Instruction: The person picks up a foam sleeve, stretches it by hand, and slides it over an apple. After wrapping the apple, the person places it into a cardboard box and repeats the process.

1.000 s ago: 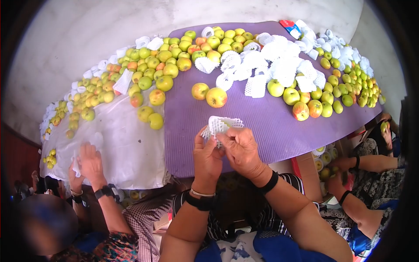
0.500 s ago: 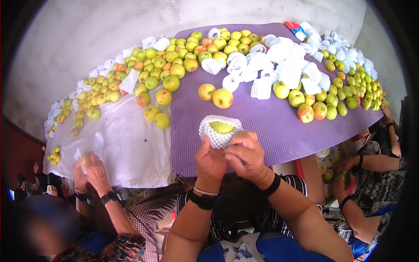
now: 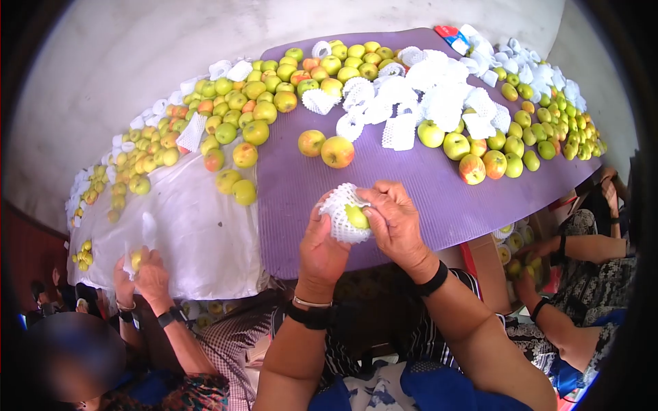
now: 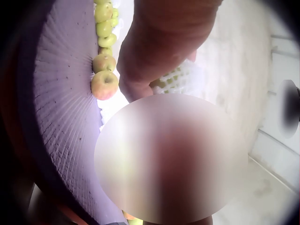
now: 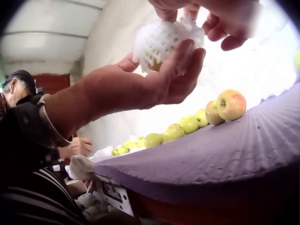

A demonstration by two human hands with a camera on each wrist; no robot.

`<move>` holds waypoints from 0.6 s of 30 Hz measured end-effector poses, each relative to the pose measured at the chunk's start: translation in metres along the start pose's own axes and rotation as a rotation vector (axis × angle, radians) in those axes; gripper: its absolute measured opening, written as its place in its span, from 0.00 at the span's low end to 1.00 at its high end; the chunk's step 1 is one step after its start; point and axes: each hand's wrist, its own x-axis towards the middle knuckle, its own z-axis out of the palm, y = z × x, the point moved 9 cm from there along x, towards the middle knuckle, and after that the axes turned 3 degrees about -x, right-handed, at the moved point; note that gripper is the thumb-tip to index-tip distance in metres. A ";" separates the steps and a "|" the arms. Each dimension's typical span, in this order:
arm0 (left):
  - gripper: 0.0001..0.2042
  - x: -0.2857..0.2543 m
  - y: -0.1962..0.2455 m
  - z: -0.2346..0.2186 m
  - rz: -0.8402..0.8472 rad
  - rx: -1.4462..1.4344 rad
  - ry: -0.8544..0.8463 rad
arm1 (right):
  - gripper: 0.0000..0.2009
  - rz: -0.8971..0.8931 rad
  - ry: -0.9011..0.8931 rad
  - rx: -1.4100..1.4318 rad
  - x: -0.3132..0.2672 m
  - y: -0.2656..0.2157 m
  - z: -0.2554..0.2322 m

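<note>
A green apple point(image 3: 356, 216) sits inside a white foam net point(image 3: 341, 214) above the front of the purple mat. My left hand point(image 3: 322, 248) cups the netted apple from the left, its fingers curled round the foam. On the other side, my right hand point(image 3: 399, 226) pinches the net's edge beside the bare part of the apple. In the right wrist view the left hand point(image 5: 159, 82) holds the foam net point(image 5: 161, 43) from below, with the right fingers over its top. The left wrist view is largely blurred, with part of the net point(image 4: 180, 79) showing.
Loose apples point(image 3: 255, 132) and a pile of white foam nets point(image 3: 439, 89) lie along the back of the purple mat point(image 3: 301, 198). Two apples rest just beyond my hands. People work on both sides; a cardboard box point(image 3: 488, 274) stands at the right.
The foam net has turned and now wraps the apple's left side, with green showing at the right. My right hand has moved up to the net's edge.
</note>
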 end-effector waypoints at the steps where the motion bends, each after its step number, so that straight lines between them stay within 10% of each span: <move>1: 0.22 0.000 -0.002 -0.002 -0.009 0.035 0.025 | 0.08 -0.034 0.032 -0.068 -0.001 0.000 -0.001; 3: 0.21 -0.001 -0.007 0.001 -0.036 0.044 0.049 | 0.06 -0.065 0.067 -0.137 -0.003 0.000 -0.003; 11: 0.18 -0.001 -0.011 -0.015 -0.066 -0.019 0.123 | 0.08 0.894 0.113 1.047 -0.037 0.082 0.033; 18: 0.19 0.000 0.001 -0.019 0.036 0.077 0.207 | 0.08 0.956 -0.011 1.033 -0.036 0.073 0.038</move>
